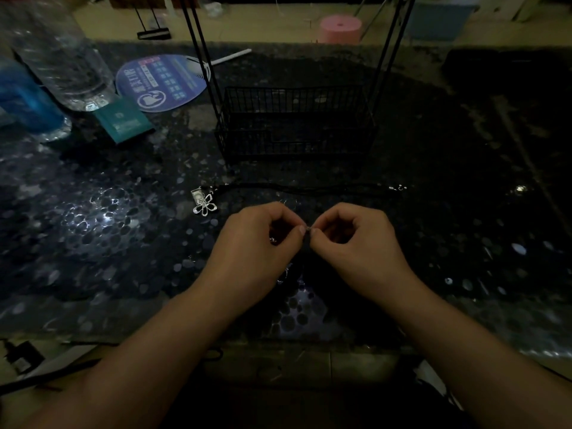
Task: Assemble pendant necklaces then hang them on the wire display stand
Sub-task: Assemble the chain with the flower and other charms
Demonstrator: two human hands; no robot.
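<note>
Left hand [257,239]: we see it pinching a tiny silver fitting [306,228].
Right hand [356,239]: pinching it too, fingertips meeting.
Cord [305,255]: probably hangs straight below; too dark.

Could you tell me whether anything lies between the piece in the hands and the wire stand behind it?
Yes: a black cord with a flower pendant lies across the table between the hands' grip and the wire stand. It lies flat, so lifting over it should clear.

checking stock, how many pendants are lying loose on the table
2, overlapping, beyond the left hand: a flower pendant and a rectangular pendant tucked behind it, both by the end of the black cords. More may be hidden under the hands or lost in the dark.
</note>
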